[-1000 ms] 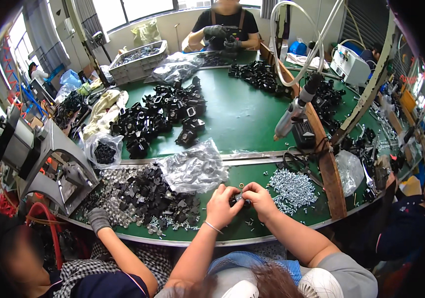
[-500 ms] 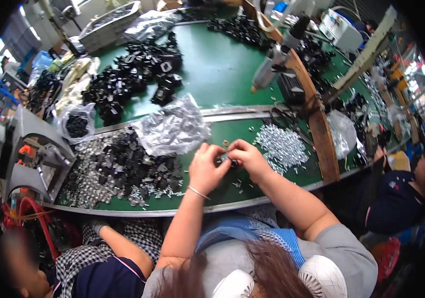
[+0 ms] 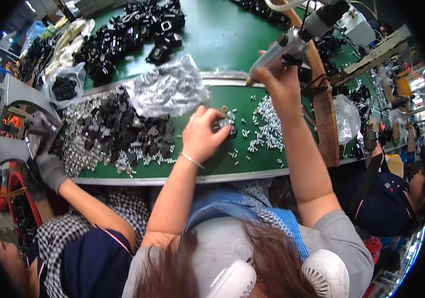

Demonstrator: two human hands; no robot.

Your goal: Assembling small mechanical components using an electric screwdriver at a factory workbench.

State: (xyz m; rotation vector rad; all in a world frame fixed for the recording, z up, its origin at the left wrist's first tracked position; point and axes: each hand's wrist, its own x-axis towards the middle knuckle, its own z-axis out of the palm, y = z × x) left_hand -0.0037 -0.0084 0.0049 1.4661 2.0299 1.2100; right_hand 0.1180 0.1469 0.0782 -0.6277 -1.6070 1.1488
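Note:
My left hand (image 3: pixel 200 134) pinches a small black part with metal on it (image 3: pixel 228 130) against the green table (image 3: pixel 197 168). Its fingers cover much of the part. My right hand (image 3: pixel 284 89) is wrapped round the grey body of a power screwdriver (image 3: pixel 278 53), whose tip points down to the left, above the table. Just beyond the black part lies a small brass-coloured ring (image 3: pixel 224 109). Loose silver screws (image 3: pixel 266 126) are heaped to the right of the part, with several scattered closer to it.
A clear plastic bag (image 3: pixel 167 89) lies behind a heap of flat black pieces (image 3: pixel 125 121) and round metal pieces (image 3: pixel 80 146). Black assemblies (image 3: pixel 128 37) are piled farther back. A wooden board (image 3: pixel 325 126) borders the right side. At left, a co-worker's gloved hand (image 3: pixel 52 171) is beside a grey machine (image 3: pixel 16 109).
My right hand has left the small black part and gone up to grip the screwdriver. My left hand still holds the part. The co-worker's gloved hand has reached to the machine.

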